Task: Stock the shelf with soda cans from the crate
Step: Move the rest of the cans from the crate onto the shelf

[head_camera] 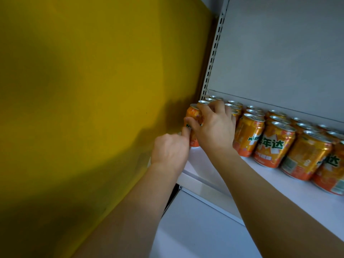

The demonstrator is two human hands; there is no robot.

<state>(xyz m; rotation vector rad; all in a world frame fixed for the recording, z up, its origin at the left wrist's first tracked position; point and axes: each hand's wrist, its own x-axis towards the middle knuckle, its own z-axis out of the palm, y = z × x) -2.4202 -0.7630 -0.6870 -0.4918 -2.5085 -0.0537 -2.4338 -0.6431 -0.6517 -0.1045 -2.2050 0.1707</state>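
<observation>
The yellow wall (83, 90) is filling the view left of the shelf (279, 185), and the step in hand looks like seating one more can at the shelf's left end. The left hand (170, 151) is curled, its forefinger and thumb pressing the lower side of the end can (193, 116) — whether it is truly gripping or only steadying is hard to tell. The right hand (214, 127) is wrapping the same can from the other side, thumb across its front and fingers curling over the tops of the cans behind it. That can is standing upright at the far left of the shelf, right against the wall.

To its right, the rows of cans (275, 146) are running along the shelf toward the back panel (279, 53), closely packed. The crate is not in view.

Next, I judge, the can needs nudging square into its column and both hands drawing back. Room is tight — wall on one side, the next column just beside the right hand. The shelf's front strip is lying bare, with an open edge cans could tip over.
</observation>
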